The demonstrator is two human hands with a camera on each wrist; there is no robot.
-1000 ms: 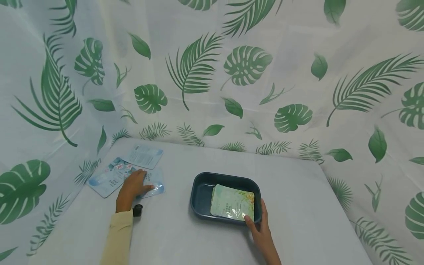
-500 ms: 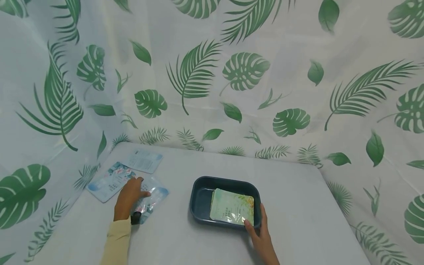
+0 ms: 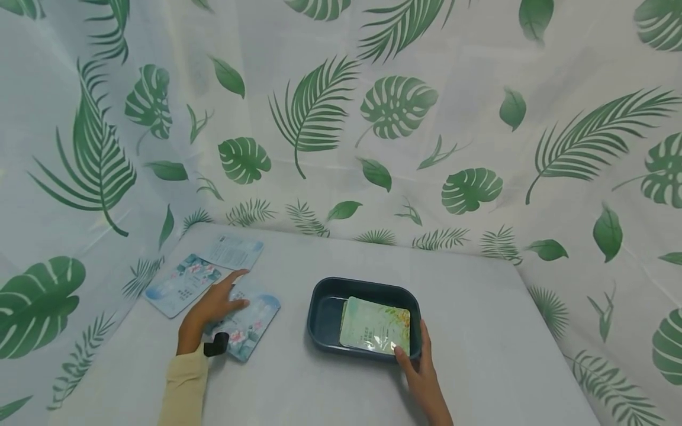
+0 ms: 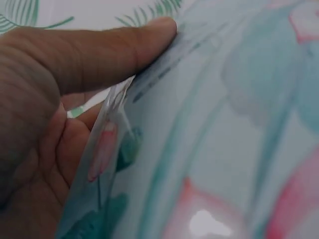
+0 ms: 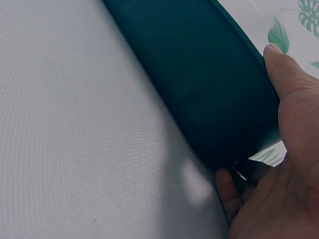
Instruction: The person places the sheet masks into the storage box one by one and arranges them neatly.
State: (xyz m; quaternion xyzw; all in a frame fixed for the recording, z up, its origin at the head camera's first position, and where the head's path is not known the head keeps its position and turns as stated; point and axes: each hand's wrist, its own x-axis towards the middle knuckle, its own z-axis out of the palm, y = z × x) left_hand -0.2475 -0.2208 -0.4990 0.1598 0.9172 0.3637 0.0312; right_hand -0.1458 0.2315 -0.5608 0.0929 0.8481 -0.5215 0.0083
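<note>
My left hand (image 3: 215,302) pinches a light-blue floral sheet mask packet (image 3: 250,328) by its edge at the left of the table. In the left wrist view the thumb lies on the front of this packet (image 4: 199,124), with fingers behind it. Two more blue packets lie flat beyond the hand: one floral side up (image 3: 181,287), the other printed side up (image 3: 234,251). At centre stands a dark blue tray (image 3: 326,316) holding a stack of green packets (image 3: 375,325). My right hand (image 3: 423,376) grips the tray's near right corner, thumb at the rim, fingers around the outside.
A white-covered table (image 3: 495,343) carries everything. Behind it and along both sides hangs a white curtain (image 3: 330,160) printed with green leaves. A small black wrist camera (image 3: 217,344) sits at the left wrist.
The blue packet at my left hand has turned and slid toward the near right, its floral end now pointing at me. The left thumb and forefinger have spread. The right hand and tray stay put.
</note>
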